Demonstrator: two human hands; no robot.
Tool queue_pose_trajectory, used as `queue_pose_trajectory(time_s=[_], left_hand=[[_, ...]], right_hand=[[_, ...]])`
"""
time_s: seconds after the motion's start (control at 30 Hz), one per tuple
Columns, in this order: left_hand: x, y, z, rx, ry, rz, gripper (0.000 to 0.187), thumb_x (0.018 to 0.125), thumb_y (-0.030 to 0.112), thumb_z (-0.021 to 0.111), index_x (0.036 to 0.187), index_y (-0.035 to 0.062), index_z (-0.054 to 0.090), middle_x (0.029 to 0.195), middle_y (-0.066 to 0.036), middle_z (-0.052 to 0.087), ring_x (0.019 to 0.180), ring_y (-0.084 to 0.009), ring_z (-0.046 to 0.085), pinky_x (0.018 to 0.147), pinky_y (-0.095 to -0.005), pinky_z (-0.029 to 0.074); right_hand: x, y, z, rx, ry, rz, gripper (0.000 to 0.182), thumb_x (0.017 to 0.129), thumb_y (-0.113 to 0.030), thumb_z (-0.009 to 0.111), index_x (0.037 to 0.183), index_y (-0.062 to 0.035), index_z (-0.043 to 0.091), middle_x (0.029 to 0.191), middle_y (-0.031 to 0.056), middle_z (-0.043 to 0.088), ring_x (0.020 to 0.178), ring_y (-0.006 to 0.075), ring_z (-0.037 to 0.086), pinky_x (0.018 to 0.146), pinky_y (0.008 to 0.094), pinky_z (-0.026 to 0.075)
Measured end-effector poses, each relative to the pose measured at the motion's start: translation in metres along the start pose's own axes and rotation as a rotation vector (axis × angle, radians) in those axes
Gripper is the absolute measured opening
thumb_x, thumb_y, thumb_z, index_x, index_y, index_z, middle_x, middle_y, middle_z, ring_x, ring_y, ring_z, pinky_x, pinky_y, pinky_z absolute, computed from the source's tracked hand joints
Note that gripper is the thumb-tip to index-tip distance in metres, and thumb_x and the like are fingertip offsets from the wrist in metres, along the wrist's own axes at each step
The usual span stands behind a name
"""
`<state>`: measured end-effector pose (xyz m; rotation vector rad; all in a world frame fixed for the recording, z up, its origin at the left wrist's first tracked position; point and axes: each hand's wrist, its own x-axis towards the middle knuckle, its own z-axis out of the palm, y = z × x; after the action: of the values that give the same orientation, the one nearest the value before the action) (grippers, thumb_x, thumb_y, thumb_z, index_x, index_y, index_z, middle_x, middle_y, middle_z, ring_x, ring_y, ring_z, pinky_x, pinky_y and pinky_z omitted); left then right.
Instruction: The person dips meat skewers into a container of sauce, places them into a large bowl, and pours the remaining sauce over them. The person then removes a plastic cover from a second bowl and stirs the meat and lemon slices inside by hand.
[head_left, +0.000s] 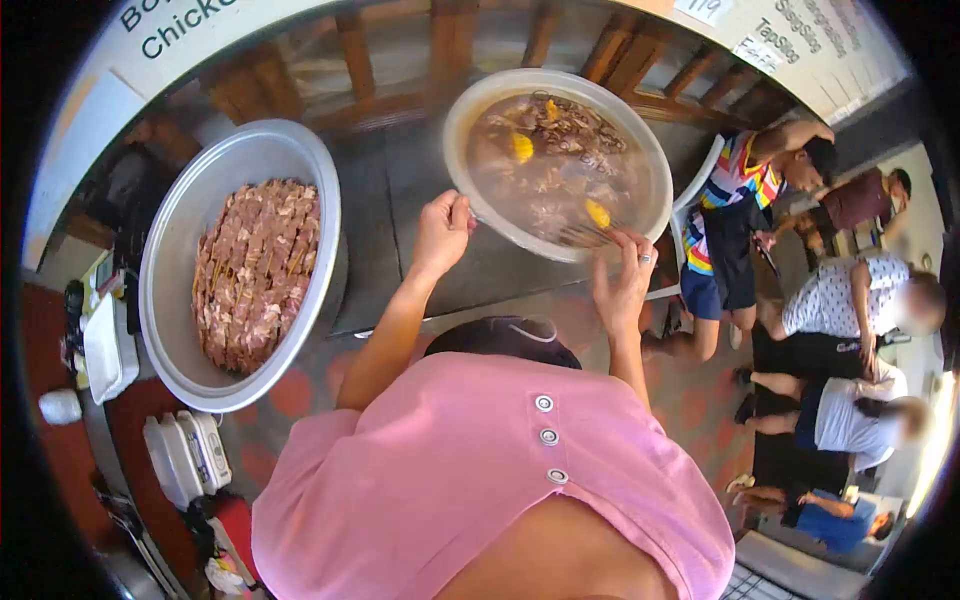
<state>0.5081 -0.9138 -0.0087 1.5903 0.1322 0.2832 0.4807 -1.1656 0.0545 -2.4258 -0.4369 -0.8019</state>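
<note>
A round metal basin holds brown liquid with meat and several yellow citrus-like pieces in it. At its near left edge, my left hand is closed, thumb and fingers pinching the rim. My right hand reaches over the near right edge with bent fingers, a ring on one of them. Thin sticks, like skewer ends, lie at its fingertips in the liquid; the fingers appear closed on them. Left of my arms stands a large oval metal tub filled with rows of skewered raw meat.
Both vessels stand on a dark table against a wooden railing. At far left are a white foam tray and a white appliance. Several people sit or stand at right, the closest in a colourful shirt beside the basin.
</note>
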Motion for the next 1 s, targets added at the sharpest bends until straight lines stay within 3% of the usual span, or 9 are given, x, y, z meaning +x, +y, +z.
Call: queue_pose_trajectory(time_s=[0.17,0.27,0.33,0.43,0.53,0.67,0.8,0.87,1.0], left_hand=[[0.008,0.058,0.011,0.207,0.051,0.133,0.026,0.093,0.015,0.045,0.071,0.0023,0.05,0.06,-0.003,0.053,0.055,-0.0086,0.052,0.052,-0.0242,0.04],[0.023,0.084,0.034,0.106,-0.006,0.104,0.027,0.093,0.016,0.046,0.071,0.002,0.05,0.061,-0.002,0.054,0.056,-0.0081,0.053,0.053,-0.0244,0.041],[0.032,0.088,0.05,0.062,-0.033,0.155,0.027,0.091,0.016,0.047,0.071,-0.0016,0.053,0.061,-0.007,0.057,0.057,-0.0133,0.056,0.052,-0.031,0.044],[0.039,0.081,0.069,0.024,-0.045,0.239,0.026,0.091,0.015,0.046,0.073,-0.0025,0.054,0.063,-0.007,0.057,0.062,-0.0128,0.059,0.053,-0.0294,0.046],[0.04,0.086,0.088,-0.139,-0.044,0.16,0.027,0.093,0.017,0.045,0.075,-0.0001,0.055,0.071,-0.007,0.06,0.068,-0.0131,0.06,0.063,-0.0268,0.051],[0.045,0.105,0.087,-0.42,-0.038,0.102,0.027,0.094,0.022,0.047,0.078,0.0024,0.056,0.081,-0.01,0.063,0.079,-0.0173,0.063,0.073,-0.0287,0.054],[0.042,0.11,0.093,-0.388,-0.075,0.117,0.026,0.094,0.023,0.048,0.088,0.0017,0.06,0.092,-0.011,0.065,0.088,-0.0176,0.063,0.077,-0.0279,0.051],[0.036,0.103,0.095,-0.328,-0.091,0.148,0.025,0.094,0.023,0.048,0.091,0.0014,0.061,0.094,-0.01,0.065,0.089,-0.0164,0.062,0.078,-0.0276,0.049],[0.027,0.078,0.083,-0.023,0.059,0.21,0.018,0.09,0.017,0.053,0.093,0.0016,0.062,0.092,-0.007,0.065,0.088,-0.0132,0.06,0.078,-0.0269,0.046]], right_hand=[[0.019,0.025,0.005,0.021,-0.109,-0.095,0.046,0.065,-0.017,0.073,0.107,-0.0065,0.057,0.109,0.0129,0.051,0.104,0.0327,0.045,0.091,0.046,0.035],[0.03,0.026,0.011,0.045,-0.162,-0.318,0.06,0.059,-0.029,0.079,0.11,-0.0061,0.055,0.114,0.0136,0.049,0.109,0.0334,0.043,0.092,0.0501,0.032],[0.034,0.032,0.019,0.08,-0.159,-0.301,0.061,0.059,-0.029,0.079,0.109,-0.0052,0.055,0.113,0.0138,0.05,0.108,0.0333,0.043,0.092,0.0495,0.032],[0.038,0.032,0.026,0.135,-0.122,-0.256,0.061,0.057,-0.031,0.08,0.107,-0.0038,0.057,0.112,0.0141,0.05,0.106,0.0334,0.044,0.092,0.0471,0.032],[0.046,0.01,0.025,0.265,-0.159,-0.246,0.059,0.062,-0.031,0.078,0.11,-0.0038,0.057,0.108,0.015,0.052,0.104,0.0331,0.045,0.089,0.0447,0.034],[0.062,0.013,0.039,0.222,-0.224,-0.155,0.034,0.07,-0.019,0.07,0.098,-0.0036,0.059,0.093,0.0167,0.057,0.086,0.0355,0.053,0.075,0.0436,0.04],[0.097,0.054,0.035,0.631,-0.122,0.139,0.008,0.08,-0.002,0.056,0.088,-0.0003,0.057,0.067,0.011,0.057,0.058,0.0236,0.055,0.055,0.0355,0.044],[0.124,0.066,0.016,0.83,-0.214,0.353,0.011,0.088,-0.007,0.049,0.087,-0.0004,0.058,0.07,0.0049,0.057,0.062,0.0146,0.053,0.057,0.0307,0.043],[0.183,0.12,0.033,0.768,-0.125,0.269,0.018,0.091,-0.012,0.046,0.087,-0.0002,0.059,0.072,0.0009,0.055,0.062,0.0103,0.049,0.058,0.0278,0.043]])
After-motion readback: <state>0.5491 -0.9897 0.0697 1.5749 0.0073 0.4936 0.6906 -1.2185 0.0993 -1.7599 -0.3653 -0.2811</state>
